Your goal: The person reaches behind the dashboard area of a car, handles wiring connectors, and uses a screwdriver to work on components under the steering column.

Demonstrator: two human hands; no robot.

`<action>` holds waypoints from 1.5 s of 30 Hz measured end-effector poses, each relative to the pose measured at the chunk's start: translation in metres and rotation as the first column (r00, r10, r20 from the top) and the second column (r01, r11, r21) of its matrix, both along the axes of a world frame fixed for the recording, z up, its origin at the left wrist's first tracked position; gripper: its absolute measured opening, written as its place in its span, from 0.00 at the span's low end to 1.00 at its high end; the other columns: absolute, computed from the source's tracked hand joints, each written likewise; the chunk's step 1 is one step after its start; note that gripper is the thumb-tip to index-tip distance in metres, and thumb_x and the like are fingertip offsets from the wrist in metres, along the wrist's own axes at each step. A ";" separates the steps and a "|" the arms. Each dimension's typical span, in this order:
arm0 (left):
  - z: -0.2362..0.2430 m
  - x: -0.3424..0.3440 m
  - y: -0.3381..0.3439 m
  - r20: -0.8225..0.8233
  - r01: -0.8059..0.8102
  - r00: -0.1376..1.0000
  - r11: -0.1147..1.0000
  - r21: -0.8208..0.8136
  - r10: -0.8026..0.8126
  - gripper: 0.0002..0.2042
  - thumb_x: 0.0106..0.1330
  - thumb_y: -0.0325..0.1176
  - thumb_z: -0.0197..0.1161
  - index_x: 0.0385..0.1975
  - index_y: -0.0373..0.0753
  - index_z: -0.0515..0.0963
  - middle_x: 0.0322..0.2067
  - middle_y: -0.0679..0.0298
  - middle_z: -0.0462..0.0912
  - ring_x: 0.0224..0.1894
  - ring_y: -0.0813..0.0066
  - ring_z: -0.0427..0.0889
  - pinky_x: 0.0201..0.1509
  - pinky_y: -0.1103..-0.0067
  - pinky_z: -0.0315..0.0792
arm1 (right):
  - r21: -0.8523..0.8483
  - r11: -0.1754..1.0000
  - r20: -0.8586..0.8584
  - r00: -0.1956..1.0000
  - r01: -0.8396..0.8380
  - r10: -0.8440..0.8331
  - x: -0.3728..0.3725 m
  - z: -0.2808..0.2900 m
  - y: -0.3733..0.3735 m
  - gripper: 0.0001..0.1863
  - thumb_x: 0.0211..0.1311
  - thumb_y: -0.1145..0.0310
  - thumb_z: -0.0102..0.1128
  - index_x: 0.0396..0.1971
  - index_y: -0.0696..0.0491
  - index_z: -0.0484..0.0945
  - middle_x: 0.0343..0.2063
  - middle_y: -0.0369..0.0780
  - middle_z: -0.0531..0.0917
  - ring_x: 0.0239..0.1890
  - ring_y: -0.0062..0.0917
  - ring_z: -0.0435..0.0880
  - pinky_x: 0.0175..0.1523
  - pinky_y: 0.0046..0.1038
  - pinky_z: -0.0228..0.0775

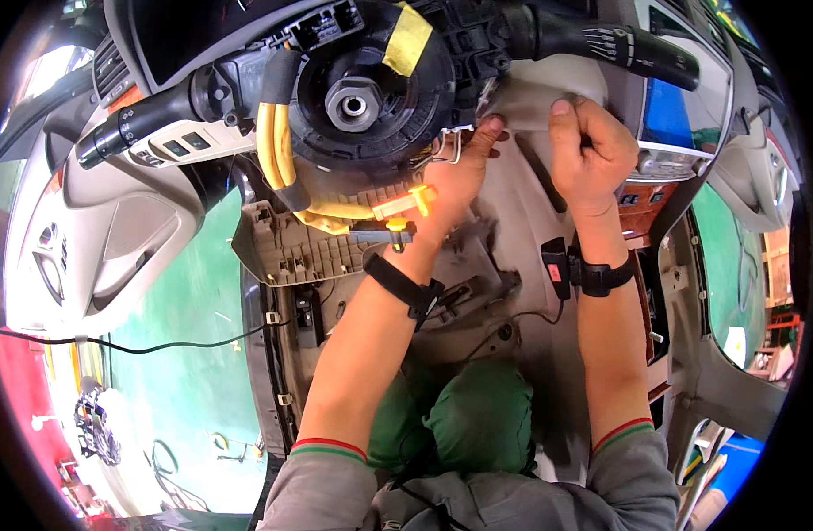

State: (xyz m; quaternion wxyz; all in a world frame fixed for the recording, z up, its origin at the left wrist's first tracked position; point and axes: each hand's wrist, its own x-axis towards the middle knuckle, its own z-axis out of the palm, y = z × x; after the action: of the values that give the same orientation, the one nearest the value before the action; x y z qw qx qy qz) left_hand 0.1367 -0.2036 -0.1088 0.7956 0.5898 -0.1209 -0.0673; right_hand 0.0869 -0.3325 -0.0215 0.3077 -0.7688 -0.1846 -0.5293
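Observation:
My left hand (460, 181) reaches up to the lower right of the bare steering column, beside thin pale wires (457, 146). Its thumb points up and its other fingers curl in behind, partly hidden; whatever they grip cannot be made out. To the right, my right hand (597, 150) is raised apart from the column, fingers curled and thumb against them; its inside is hidden. Between the stalks sits the round black clock spring (322, 133) with a central nut (354, 104). Yellow sleeved wiring (274, 155) with an orange and yellow connector (405, 203) hangs below it.
A black stalk (141, 119) sticks out left and another (641, 55) right. Yellow tape (408, 40) marks the column. A ribbed beige trim panel (291, 248) lies below. The open door (97, 230) stands left, with a black cable (159, 350) across the doorway.

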 end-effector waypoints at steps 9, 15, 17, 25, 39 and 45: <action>-0.002 -0.007 -0.001 -0.110 -0.022 0.994 1.000 0.013 0.023 0.13 0.67 0.35 0.61 0.45 0.32 0.76 0.37 0.62 0.82 0.37 0.75 0.80 0.43 0.79 0.73 | 0.240 0.971 -0.198 0.980 0.010 0.039 0.002 -0.024 0.006 0.17 0.57 0.74 0.58 0.12 0.56 0.63 0.09 0.37 0.66 0.13 0.18 0.61 0.20 0.25 0.56; -0.015 -0.053 0.052 -0.097 -0.006 0.995 0.998 0.057 0.012 0.20 0.69 0.39 0.58 0.54 0.31 0.72 0.47 0.60 0.81 0.46 0.75 0.79 0.46 0.78 0.72 | 0.986 -0.062 -0.016 0.464 0.152 0.886 -0.001 -0.060 0.022 0.05 0.62 0.69 0.57 0.34 0.54 0.78 0.32 0.37 0.81 0.40 0.26 0.79 0.53 0.28 0.70; -0.017 -0.076 0.087 -0.195 -0.011 0.981 0.998 0.069 0.024 0.22 0.70 0.41 0.56 0.56 0.30 0.71 0.50 0.58 0.79 0.49 0.74 0.78 0.48 0.78 0.71 | 0.988 -0.152 0.122 0.445 0.032 0.887 0.012 -0.071 0.006 0.05 0.62 0.69 0.58 0.35 0.53 0.77 0.35 0.38 0.81 0.44 0.28 0.78 0.59 0.33 0.67; -0.082 -0.148 0.252 -0.434 -0.391 0.782 0.894 0.217 0.448 0.23 0.68 0.41 0.58 0.56 0.28 0.70 0.48 0.55 0.80 0.48 0.69 0.79 0.44 0.78 0.72 | 0.973 -0.214 0.230 0.462 -0.087 0.856 0.029 -0.086 0.019 0.07 0.59 0.73 0.63 0.37 0.52 0.77 0.37 0.35 0.82 0.44 0.25 0.79 0.59 0.35 0.70; -0.050 -0.167 0.273 -0.395 -0.374 0.800 0.891 0.258 0.450 0.23 0.68 0.41 0.56 0.56 0.30 0.70 0.49 0.55 0.79 0.50 0.68 0.77 0.47 0.77 0.71 | 0.982 -0.104 0.174 0.524 -0.159 0.834 0.031 -0.086 0.013 0.09 0.59 0.73 0.64 0.38 0.50 0.75 0.35 0.34 0.81 0.41 0.22 0.80 0.55 0.37 0.73; -0.070 -0.175 0.301 -0.394 -0.400 0.761 0.851 0.339 0.515 0.23 0.68 0.42 0.57 0.56 0.31 0.70 0.49 0.58 0.79 0.50 0.71 0.77 0.48 0.77 0.69 | 0.990 -0.050 0.117 0.565 -0.132 0.817 0.035 -0.093 0.010 0.12 0.61 0.73 0.62 0.43 0.50 0.74 0.37 0.35 0.80 0.43 0.26 0.79 0.54 0.37 0.74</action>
State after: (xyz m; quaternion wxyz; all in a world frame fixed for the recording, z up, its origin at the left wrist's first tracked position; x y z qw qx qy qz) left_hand -0.0383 0.0977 -0.1788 0.7171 0.6563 0.2334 -0.0246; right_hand 0.1222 -0.3228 -0.1147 0.9205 -0.3716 0.0075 -0.1205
